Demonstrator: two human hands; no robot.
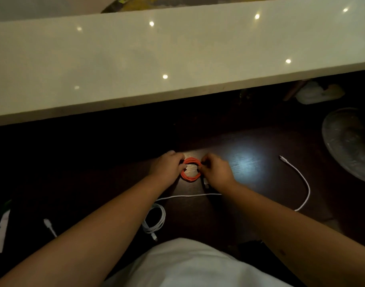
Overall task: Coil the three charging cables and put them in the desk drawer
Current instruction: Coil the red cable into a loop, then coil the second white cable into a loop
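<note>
An orange cable (190, 177) lies wound into a small ring on the dark desk (250, 195). My left hand (169, 165) pinches the ring's left side and my right hand (215, 169) pinches its right side; a dark plug hangs below my right hand. A white cable (155, 221) sits coiled near the desk's front edge, between my forearms. Another white cable (301, 179) lies loose, curving from a plug at the right down and under my right forearm. No drawer shows in the view.
A pale glossy counter (177, 59) runs across above the desk. A clear glass bowl (349, 141) stands at the right edge. A white plug (49, 225) and a white strip (1, 233) lie at the left. Crumpled bags sit at the far right.
</note>
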